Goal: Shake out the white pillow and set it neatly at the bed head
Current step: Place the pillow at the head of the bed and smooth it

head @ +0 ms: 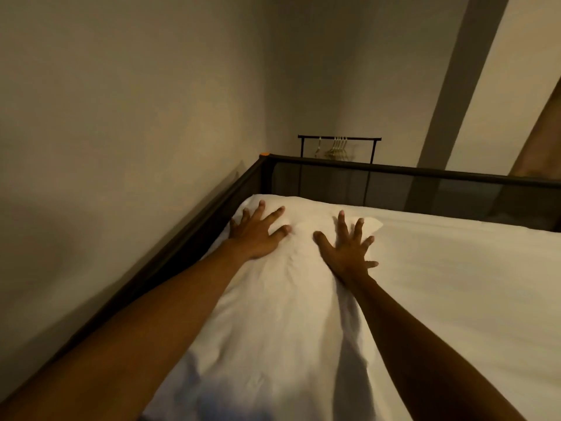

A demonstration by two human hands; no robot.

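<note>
Obs, head cam: soft white fabric pillow [291,268] lies flat on the white-sheeted mattress [455,284], long axis running away from the person, far end close to the corner where the dark metal bed frame rail [394,170] meets the pale wall [121,117]. Left edge of pillow sits just beside the side rail.

L hand [253,235]: palm down on far-left part of pillow, fingers spread wide, nothing gripped. R hand [347,252]: same, flat, fingers fanned, on far-right part, w/ fingertips near the pillow's far right corner. Both arms fully extended. Fabric creased and dented btwn and below the hands.

Reading: flat spread palms = pressing/smoothing, not lifting. Wide spread likely chosen to flatten fill evenly and square the corners against the rail. Suggests shake-out step is done and this is the final tidy at the bed head; judgement only.

Bkgd: black metal clothes rack w/ a few hangers [337,145] beyond the end rail, not involved.

Risk: uneven pressure could skew the pillow off-square vs the frame.
</note>
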